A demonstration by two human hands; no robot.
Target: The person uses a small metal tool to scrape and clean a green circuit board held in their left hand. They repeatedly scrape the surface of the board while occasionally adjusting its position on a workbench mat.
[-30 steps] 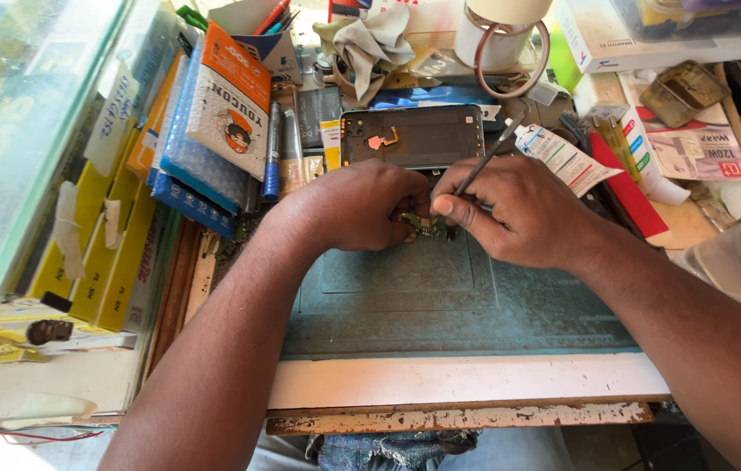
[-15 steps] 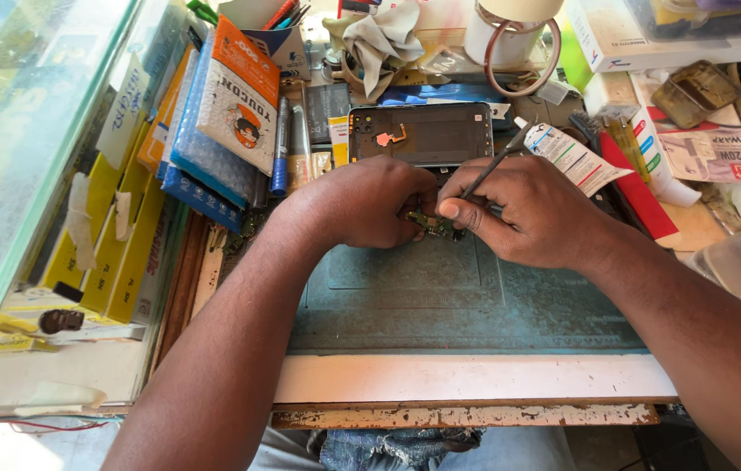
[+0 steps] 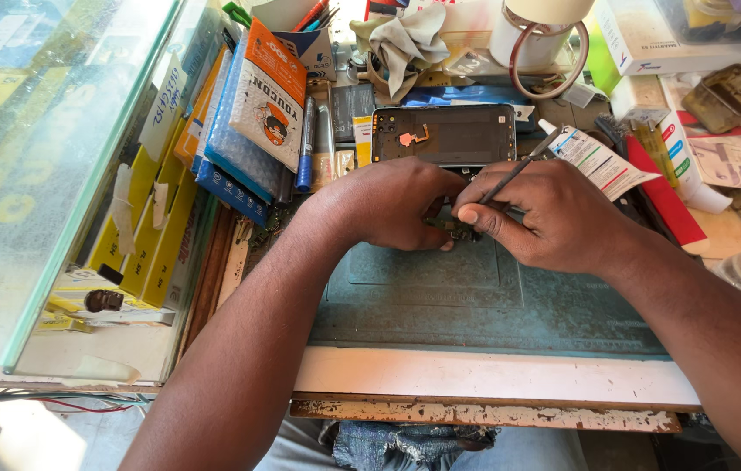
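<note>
My left hand [image 3: 392, 202] presses a small green circuit board [image 3: 451, 228] against the teal work mat [image 3: 492, 296]; most of the board is hidden under my fingers. My right hand [image 3: 554, 214] grips a thin dark metal tool [image 3: 517, 170], and the tool's tip meets the board between my two hands. Just beyond my hands lies an opened dark phone body [image 3: 445, 133], with a small orange part showing inside it.
A glass counter top [image 3: 48, 166] fills the left. Blue and orange packets [image 3: 257, 105] lean against yellow boxes [image 3: 157, 227]. A blue pen [image 3: 305, 144], a grey cloth [image 3: 405, 39], a tape roll [image 3: 545, 39], leaflets and boxes [image 3: 693, 35] crowd the back and right.
Both hands stay on the board with only slight finger shifts. The view has tilted down a little, so the bench items sit higher in the picture.
</note>
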